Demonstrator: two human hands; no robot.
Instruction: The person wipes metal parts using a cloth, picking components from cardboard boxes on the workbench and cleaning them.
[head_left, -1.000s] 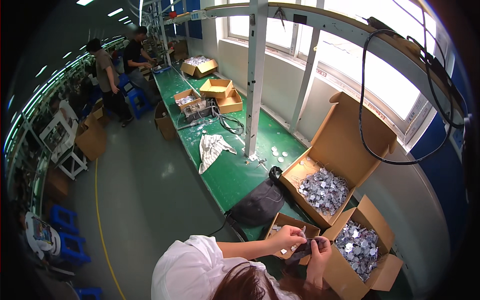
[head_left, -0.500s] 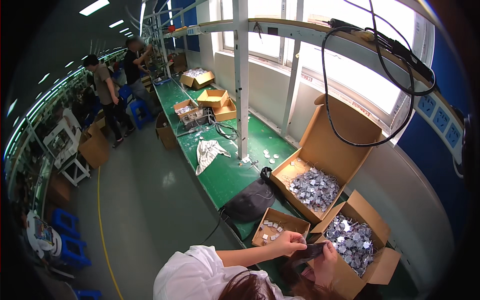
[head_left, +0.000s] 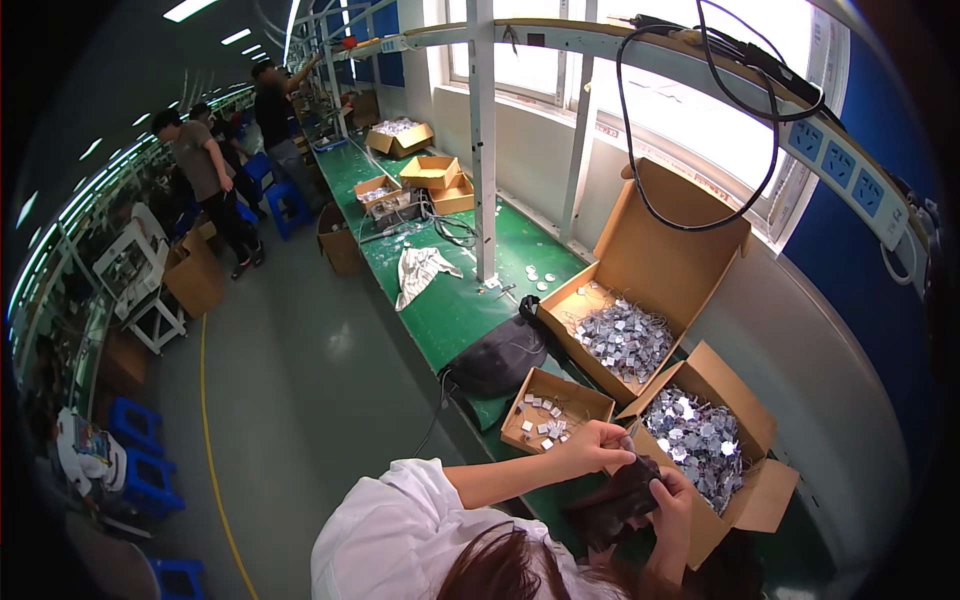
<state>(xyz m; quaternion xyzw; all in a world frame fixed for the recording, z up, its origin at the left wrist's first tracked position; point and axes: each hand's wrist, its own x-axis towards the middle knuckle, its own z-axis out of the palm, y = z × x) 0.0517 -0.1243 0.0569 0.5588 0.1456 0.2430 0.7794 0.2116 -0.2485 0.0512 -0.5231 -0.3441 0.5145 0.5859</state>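
My left hand (head_left: 604, 447) is closed in a pinch, with a small pale bit at its fingertips too small to name. Just below it hangs a dark, limp, thin piece (head_left: 622, 492), like cloth or film. My right hand (head_left: 673, 503) grips that piece at its right edge, thumb on top. Close beyond my left hand, a shallow cardboard tray (head_left: 512, 432) holds several small white square parts (head_left: 548, 427). At my right hand stands an open carton (head_left: 768, 498) full of shiny silvery parts with wires (head_left: 697, 440).
A larger lidded cardboard box (head_left: 690, 215) with more wired parts stands behind. On the green bench (head_left: 440, 335) lie a black bag (head_left: 492, 360) and a striped cloth (head_left: 422, 275). A metal post (head_left: 483, 150) rises there; a black cable (head_left: 625, 120) hangs overhead. People stand far left.
Both hands have moved up and slightly right with the dark piece, which now shows more of its surface. The view has shifted a little.
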